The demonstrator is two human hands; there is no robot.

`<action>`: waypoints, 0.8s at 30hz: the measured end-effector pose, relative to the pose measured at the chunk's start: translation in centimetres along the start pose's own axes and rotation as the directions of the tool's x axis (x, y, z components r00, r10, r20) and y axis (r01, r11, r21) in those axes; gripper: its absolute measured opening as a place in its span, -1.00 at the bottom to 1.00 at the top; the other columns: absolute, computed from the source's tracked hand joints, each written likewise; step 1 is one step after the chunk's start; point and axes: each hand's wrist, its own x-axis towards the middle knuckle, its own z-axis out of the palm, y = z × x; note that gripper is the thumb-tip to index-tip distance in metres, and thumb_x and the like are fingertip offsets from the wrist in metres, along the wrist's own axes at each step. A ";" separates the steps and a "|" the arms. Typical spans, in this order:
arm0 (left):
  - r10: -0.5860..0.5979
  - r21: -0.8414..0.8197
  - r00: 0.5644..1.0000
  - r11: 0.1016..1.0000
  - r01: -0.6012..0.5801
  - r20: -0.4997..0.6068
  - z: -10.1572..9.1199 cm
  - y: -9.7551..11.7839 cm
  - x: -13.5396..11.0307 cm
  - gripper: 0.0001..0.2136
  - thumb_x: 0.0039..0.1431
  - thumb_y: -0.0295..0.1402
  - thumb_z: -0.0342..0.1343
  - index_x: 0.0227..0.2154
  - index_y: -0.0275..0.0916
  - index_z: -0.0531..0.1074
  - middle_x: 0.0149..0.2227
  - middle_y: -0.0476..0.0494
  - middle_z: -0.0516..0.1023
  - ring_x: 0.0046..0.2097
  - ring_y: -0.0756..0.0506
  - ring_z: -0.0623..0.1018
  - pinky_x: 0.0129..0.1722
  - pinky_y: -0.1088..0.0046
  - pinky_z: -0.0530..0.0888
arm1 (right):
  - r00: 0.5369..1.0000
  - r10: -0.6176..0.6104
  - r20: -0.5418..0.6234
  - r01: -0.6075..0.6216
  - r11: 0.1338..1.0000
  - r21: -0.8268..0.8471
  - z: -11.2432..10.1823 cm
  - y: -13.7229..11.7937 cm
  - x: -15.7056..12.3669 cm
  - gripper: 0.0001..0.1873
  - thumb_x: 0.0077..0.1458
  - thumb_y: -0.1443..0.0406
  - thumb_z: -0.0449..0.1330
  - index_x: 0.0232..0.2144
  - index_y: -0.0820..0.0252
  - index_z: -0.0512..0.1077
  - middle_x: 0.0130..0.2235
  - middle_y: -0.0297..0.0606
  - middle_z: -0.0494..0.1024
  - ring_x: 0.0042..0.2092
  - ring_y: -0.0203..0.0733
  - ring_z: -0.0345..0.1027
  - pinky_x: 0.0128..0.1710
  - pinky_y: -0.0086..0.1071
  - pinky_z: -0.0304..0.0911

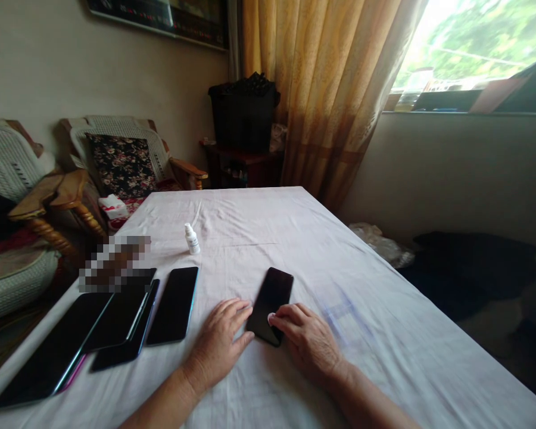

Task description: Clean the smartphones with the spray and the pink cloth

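A black phone (pixel 271 301) lies face up on the white tablecloth (pixel 295 238), in front of me. My left hand (pixel 218 342) rests flat on the cloth, its fingers stretched out and touching the phone's left near edge. My right hand (pixel 306 339) lies on the cloth at the phone's near right corner, fingertips curled onto that corner. Neither hand lifts the phone.
Several dark phones and tablets (pixel 116 325) lie overlapping at the table's left, one phone (pixel 174 304) apart from them. A small white bottle (pixel 192 239) stands behind them. Wicker chairs (pixel 116 161) stand left of the table, with a curtain (pixel 321 89) and window beyond.
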 end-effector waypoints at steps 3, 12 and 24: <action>-0.046 -0.051 0.999 0.998 0.045 -0.008 -0.4 0.1 0.1 -0.81 0.13 -0.45 0.19 -0.17 -0.18 0.48 -0.06 -0.18 0.57 0.01 -0.20 0.53 0.02 0.10 0.51 | 0.999 -0.042 -0.030 0.044 0.997 0.058 -0.4 0.0 -0.2 -0.64 0.19 0.45 0.00 -0.08 0.11 0.49 -0.17 -0.18 0.53 -0.20 -0.18 0.35 -0.19 -0.34 0.29; -0.072 -0.183 0.997 0.980 0.076 0.031 -0.8 -0.5 0.4 -0.87 0.10 -0.52 0.14 -0.33 -0.17 0.49 -0.16 -0.11 0.61 -0.05 -0.15 0.56 0.00 0.20 0.51 | 0.990 -0.136 -0.022 0.138 0.983 0.121 -1.0 -0.5 -0.7 -0.68 0.26 0.39 -0.04 -0.11 0.14 0.48 -0.21 -0.18 0.53 -0.23 -0.19 0.34 -0.23 -0.33 0.28; 0.012 -0.063 1.000 0.998 -0.011 0.012 -1.2 -1.3 0.2 -0.79 0.22 -0.52 -0.03 -0.22 -0.19 0.49 -0.13 -0.13 0.60 -0.04 -0.12 0.55 0.01 0.24 0.52 | 0.994 -0.103 -0.042 0.108 0.984 0.140 -0.6 0.0 -0.7 -0.67 0.27 0.39 -0.04 -0.12 0.10 0.50 -0.19 -0.18 0.53 -0.22 -0.20 0.36 -0.21 -0.33 0.29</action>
